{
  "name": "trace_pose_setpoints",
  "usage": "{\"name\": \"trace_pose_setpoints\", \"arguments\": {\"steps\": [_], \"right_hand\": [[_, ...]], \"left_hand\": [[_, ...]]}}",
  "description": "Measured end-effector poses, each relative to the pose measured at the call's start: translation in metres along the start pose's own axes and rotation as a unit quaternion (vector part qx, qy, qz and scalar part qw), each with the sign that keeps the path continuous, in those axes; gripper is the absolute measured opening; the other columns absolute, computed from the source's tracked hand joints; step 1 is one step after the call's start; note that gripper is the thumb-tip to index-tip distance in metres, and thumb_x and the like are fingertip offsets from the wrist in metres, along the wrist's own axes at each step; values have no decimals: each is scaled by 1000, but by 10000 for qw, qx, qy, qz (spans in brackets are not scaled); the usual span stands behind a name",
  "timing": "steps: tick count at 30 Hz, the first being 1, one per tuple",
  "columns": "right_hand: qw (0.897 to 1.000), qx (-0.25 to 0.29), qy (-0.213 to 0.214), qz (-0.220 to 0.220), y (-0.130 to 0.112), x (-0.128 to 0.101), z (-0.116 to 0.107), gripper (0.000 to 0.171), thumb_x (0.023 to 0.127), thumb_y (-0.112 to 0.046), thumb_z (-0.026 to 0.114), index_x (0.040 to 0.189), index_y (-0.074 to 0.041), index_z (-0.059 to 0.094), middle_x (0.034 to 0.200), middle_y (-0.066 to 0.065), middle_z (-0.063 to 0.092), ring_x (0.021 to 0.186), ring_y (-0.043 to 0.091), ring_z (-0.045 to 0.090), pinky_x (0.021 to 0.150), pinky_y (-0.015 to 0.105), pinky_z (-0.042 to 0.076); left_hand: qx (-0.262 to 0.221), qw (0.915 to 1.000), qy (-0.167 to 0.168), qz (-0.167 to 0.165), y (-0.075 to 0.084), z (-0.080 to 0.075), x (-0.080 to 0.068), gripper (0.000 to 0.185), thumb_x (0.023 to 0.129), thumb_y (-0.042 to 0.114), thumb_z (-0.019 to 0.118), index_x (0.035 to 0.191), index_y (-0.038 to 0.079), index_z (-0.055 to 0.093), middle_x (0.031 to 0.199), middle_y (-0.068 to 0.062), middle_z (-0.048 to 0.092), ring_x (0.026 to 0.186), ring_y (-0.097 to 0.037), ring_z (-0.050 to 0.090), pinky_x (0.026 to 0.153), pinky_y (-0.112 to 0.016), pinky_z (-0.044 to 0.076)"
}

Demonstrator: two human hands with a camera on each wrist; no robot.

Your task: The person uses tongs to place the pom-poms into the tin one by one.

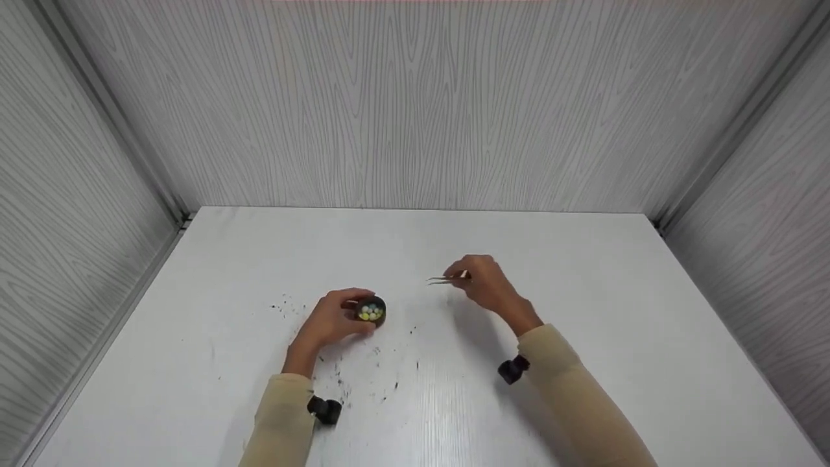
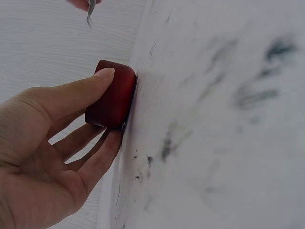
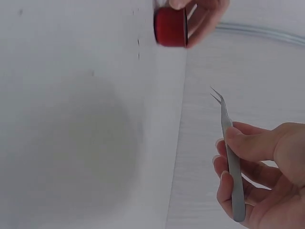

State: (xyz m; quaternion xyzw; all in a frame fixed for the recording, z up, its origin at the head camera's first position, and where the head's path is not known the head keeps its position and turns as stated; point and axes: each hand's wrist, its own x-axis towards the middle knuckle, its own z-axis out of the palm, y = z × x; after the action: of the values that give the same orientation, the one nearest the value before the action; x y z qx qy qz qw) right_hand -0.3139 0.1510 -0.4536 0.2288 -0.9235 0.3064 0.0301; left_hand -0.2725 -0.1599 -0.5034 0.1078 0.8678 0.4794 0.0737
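My left hand [image 1: 334, 319] grips a small round cup, thumb on one side and fingers on the other. Red on its outer wall, the cup [image 2: 114, 93] stands close over the white table in the left wrist view. From the head, several small pale and yellow-green round pieces [image 1: 371, 312] show inside the dark cup [image 1: 382, 305]. My right hand [image 1: 483, 285] holds metal tweezers [image 3: 232, 162] between thumb and fingers, above the table and right of the cup. The bent tips [image 3: 217, 95] of the tweezers are slightly apart, with nothing between them.
Dark smudges and specks [image 1: 343, 386] mark the white table [image 1: 583, 279] around and in front of the left hand. Grey wood-grain panels [image 1: 415, 104] enclose the table at the back and both sides. A small black camera [image 1: 324, 410] sits on each wrist, over beige sleeves.
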Motion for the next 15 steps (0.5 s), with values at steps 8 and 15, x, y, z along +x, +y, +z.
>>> {"name": "trace_pose_setpoints", "arguments": {"steps": [8, 15], "right_hand": [[9967, -324, 526, 523, 78, -36, -53, 20, 93, 10, 66, 109, 5, 77, 103, 25, 75, 93, 40, 71, 82, 52, 59], [9835, -909, 875, 1297, 131, -71, -87, 20, 93, 6, 65, 110, 8, 75, 104, 29, 74, 96, 46, 70, 80, 58, 57]], "left_hand": [[-123, 9999, -3, 18, 0, 0, 0, 58, 84, 6, 85, 138, 7, 64, 140, -23, 62, 128, -43, 62, 109, -57, 49], [-113, 9999, 18, -26, -1, 0, 0, 58, 83, 6, 85, 138, 7, 65, 141, -22, 63, 128, -42, 62, 109, -58, 48]]}}
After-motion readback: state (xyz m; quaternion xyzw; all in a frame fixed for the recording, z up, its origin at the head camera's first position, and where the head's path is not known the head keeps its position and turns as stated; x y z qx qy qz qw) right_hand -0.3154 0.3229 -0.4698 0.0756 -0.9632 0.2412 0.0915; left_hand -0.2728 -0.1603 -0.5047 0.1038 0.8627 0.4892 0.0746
